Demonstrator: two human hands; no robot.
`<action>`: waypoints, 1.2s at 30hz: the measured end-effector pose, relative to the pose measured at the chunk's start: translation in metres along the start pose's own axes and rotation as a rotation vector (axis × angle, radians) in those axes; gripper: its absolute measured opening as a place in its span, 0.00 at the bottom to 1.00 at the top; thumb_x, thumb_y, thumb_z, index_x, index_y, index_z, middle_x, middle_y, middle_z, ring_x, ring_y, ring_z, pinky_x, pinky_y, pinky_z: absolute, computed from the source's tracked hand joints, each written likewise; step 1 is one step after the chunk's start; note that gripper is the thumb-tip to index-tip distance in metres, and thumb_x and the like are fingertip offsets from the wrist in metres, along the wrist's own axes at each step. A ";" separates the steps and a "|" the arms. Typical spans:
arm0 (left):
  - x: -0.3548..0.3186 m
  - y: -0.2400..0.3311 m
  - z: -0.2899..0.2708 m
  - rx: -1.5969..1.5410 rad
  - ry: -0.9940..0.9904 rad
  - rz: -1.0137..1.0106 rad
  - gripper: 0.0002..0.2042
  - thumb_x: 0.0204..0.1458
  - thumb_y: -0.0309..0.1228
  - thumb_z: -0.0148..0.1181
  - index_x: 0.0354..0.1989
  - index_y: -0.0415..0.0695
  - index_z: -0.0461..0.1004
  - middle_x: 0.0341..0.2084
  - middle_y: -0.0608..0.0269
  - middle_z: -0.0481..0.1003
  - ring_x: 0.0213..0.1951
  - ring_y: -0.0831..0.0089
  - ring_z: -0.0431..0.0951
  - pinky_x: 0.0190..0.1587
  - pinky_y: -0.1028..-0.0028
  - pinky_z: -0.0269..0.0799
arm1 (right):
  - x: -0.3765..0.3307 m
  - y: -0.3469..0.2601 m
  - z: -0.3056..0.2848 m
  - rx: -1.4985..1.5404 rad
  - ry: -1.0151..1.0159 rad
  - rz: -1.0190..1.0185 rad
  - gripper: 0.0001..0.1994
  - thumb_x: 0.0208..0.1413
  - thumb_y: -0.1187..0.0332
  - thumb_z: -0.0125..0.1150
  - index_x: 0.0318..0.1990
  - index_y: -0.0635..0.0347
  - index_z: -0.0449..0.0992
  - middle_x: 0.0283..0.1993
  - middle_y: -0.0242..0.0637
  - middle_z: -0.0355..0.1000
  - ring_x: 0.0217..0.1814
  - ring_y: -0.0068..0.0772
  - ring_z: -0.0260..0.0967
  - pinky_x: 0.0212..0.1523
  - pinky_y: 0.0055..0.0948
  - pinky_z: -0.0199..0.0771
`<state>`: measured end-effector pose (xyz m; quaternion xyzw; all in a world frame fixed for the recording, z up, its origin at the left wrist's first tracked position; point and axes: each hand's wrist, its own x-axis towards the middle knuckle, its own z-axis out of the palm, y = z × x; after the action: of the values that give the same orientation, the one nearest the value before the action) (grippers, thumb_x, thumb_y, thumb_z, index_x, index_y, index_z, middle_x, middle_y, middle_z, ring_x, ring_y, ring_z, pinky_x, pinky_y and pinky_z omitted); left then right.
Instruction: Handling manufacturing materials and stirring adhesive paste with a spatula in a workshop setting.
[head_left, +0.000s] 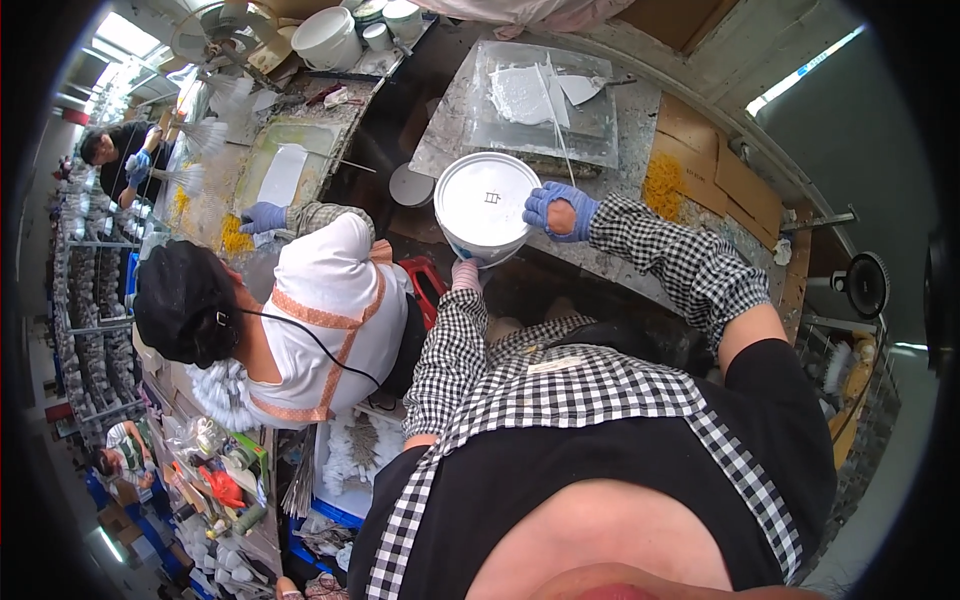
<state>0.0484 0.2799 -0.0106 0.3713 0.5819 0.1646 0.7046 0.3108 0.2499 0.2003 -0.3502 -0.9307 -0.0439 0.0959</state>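
A white lidded bucket (487,200) is in front of me at the worktable's near edge, a dark character on its lid. My right hand (562,213), in a blue glove with a hole at the back, has its fingers curled against the lid's right rim. Low on the bucket's near side is my left hand (466,275), in a pale pinkish covering, gripping it from below; the bucket hides most of its fingers. Beyond the bucket, a flat slab (590,130) carries spread white paste (520,95) and a scraper (580,90).
At my left a co-worker in a white top (325,265) leans over another table (330,130). Yellow bristles (664,185) and cardboard (690,150) lie at the right. White tubs (327,38) stand at the back left. A round white lid (411,186) sits lower, between the tables.
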 end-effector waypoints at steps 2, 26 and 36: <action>0.006 -0.004 0.001 -0.118 0.046 0.047 0.14 0.47 0.21 0.54 0.43 0.50 0.71 0.36 0.60 0.76 0.42 0.65 0.74 0.42 0.62 0.74 | 0.003 0.001 -0.005 0.011 -0.047 0.014 0.13 0.39 0.67 0.54 0.36 0.59 0.70 0.34 0.39 0.66 0.40 0.40 0.66 0.41 0.36 0.66; 0.067 -0.057 -0.005 0.092 -0.048 0.096 0.14 0.53 0.34 0.45 0.47 0.51 0.71 0.44 0.64 0.73 0.47 0.67 0.71 0.49 0.64 0.67 | 0.028 0.048 -0.170 0.712 -0.048 0.712 0.27 0.41 0.59 0.63 0.47 0.69 0.69 0.40 0.45 0.72 0.43 0.35 0.71 0.45 0.29 0.71; 0.040 -0.033 -0.010 1.570 -0.081 0.792 0.15 0.48 0.33 0.53 0.44 0.42 0.73 0.42 0.57 0.75 0.49 0.68 0.73 0.52 0.70 0.68 | -0.133 -0.046 -0.094 1.833 0.765 1.138 0.23 0.51 0.60 0.59 0.51 0.68 0.68 0.45 0.39 0.72 0.43 0.29 0.71 0.44 0.28 0.72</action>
<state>0.0435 0.2880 -0.0624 0.9286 0.3302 -0.0641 0.1568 0.3920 0.1159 0.2636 -0.4831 -0.2290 0.5972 0.5980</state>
